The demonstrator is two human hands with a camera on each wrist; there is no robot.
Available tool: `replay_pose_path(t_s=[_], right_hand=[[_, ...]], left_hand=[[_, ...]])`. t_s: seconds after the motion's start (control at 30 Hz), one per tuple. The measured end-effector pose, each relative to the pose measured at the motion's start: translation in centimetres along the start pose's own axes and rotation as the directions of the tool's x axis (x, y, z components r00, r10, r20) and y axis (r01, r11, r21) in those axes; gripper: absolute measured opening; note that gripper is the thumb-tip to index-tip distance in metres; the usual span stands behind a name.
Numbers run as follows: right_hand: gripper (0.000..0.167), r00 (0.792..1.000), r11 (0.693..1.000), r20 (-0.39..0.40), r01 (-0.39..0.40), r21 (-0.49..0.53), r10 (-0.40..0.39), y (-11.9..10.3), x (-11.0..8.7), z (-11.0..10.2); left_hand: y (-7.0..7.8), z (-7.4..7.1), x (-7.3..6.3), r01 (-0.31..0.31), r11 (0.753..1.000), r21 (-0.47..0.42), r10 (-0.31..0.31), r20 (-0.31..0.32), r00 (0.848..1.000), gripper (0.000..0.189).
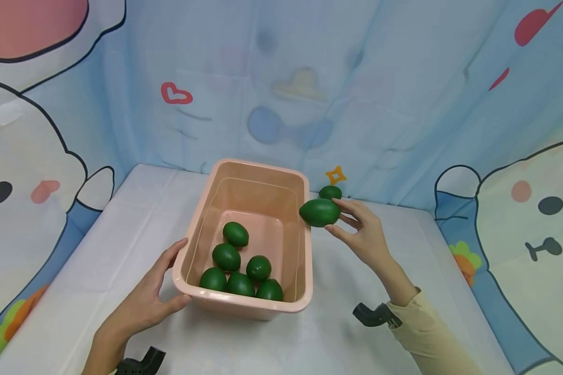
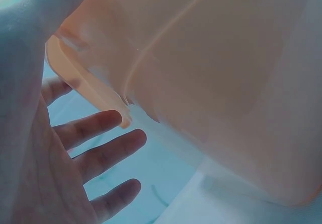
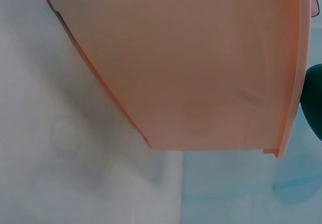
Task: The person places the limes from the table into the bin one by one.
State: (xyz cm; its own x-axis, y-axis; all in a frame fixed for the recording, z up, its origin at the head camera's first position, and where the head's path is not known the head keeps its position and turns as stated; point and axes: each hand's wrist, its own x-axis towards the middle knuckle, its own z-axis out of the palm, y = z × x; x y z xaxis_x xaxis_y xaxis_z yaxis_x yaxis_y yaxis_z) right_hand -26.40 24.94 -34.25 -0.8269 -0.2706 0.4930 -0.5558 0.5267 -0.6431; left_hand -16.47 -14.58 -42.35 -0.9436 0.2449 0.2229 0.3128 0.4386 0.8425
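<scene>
A pink plastic bin (image 1: 244,297) stands on the table with several dark green limes (image 1: 240,284) inside, most of them gathered at its near end. My right hand (image 1: 363,234) pinches another lime (image 1: 320,212) between thumb and fingers at the bin's right rim. In the right wrist view only part of that lime (image 3: 314,100) shows, beside the rim. My left hand (image 1: 143,291) touches the bin's near left corner with thumb and fingertips. Its fingers (image 2: 110,153) extend fairly straight below the rim in the left wrist view.
One more lime (image 1: 330,192) is behind the held one, to the right of the bin, near the table's back edge. A white cloth covers the table (image 1: 347,333). Behind it hangs a blue cartoon-print curtain (image 1: 244,67), with printed animals at both sides.
</scene>
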Motion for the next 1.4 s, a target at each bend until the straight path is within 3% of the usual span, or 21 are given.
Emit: replay_pose_path(t_s=[0.2, 0.8, 1.4], right_hand=[[0.053, 1.000, 1.000, 0.000, 0.011, 0.010, -0.011, -0.2, 0.1, 0.2], [0.053, 0.989, 0.987, 0.019, 0.144, 0.070, -0.146, -0.9, 0.8, 0.2], [0.046, 0.981, 0.979, 0.043, 0.182, 0.096, -0.187, -1.4, 1.0, 0.8]], left_hand=[[0.0, 0.0, 0.0, -0.001, 1.000, 0.001, 0.001, -0.001, 1.000, 0.091], [0.0, 0.1, 0.1, -0.009, 1.000, 0.020, 0.009, -0.014, 1.000, 0.093], [-0.1, 0.1, 0.0, -0.011, 1.000, 0.016, 0.011, -0.013, 1.000, 0.091]])
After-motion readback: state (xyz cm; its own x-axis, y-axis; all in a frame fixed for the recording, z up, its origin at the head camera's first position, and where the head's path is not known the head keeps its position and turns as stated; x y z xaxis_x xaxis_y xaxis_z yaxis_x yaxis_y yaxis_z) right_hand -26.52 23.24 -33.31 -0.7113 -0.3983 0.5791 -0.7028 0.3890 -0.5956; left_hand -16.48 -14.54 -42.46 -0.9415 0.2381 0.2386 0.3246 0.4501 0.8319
